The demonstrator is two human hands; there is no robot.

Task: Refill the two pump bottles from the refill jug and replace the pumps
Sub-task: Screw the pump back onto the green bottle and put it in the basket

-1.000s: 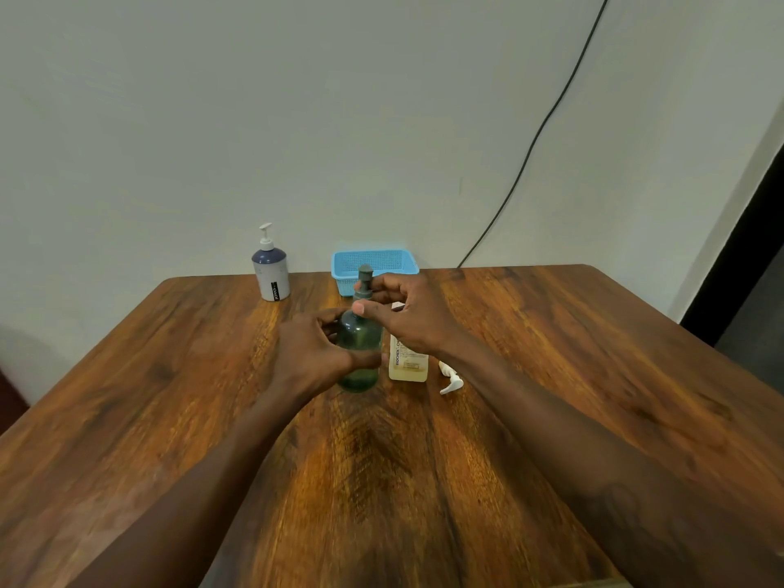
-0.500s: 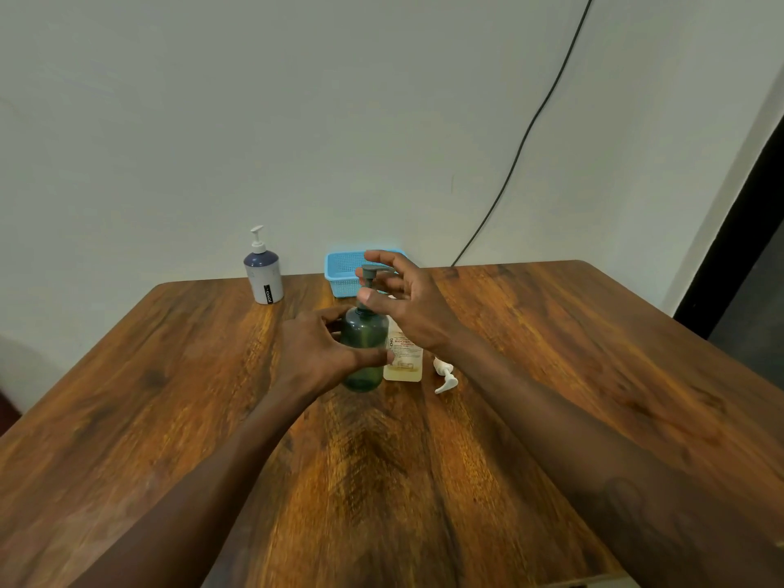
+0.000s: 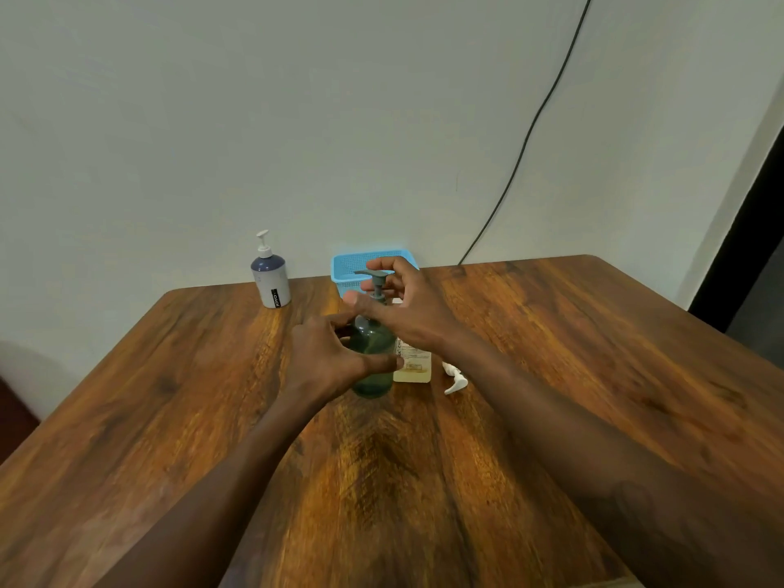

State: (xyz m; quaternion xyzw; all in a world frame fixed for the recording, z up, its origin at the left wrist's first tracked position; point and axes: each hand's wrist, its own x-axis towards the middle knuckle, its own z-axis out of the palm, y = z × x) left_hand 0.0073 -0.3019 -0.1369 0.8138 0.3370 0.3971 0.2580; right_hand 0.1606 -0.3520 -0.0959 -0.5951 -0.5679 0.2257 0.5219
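Observation:
A green translucent pump bottle stands upright in the middle of the wooden table. My left hand wraps around its body. My right hand pinches the grey pump at the bottle's neck with thumb and fingers. Right behind it stands a pale yellow bottle with a label, partly hidden by my right wrist. A loose white pump lies on the table just to its right. A white-and-navy pump bottle with its pump on stands at the far left edge.
A light blue plastic basket sits at the table's far edge, behind my right hand. A black cable runs down the wall to the table's back edge. A dark doorway is at the right.
My right hand's fingers have shifted around the grey pump's neck and opened out above it. The view has tilted slightly. My left hand stays on the green bottle.

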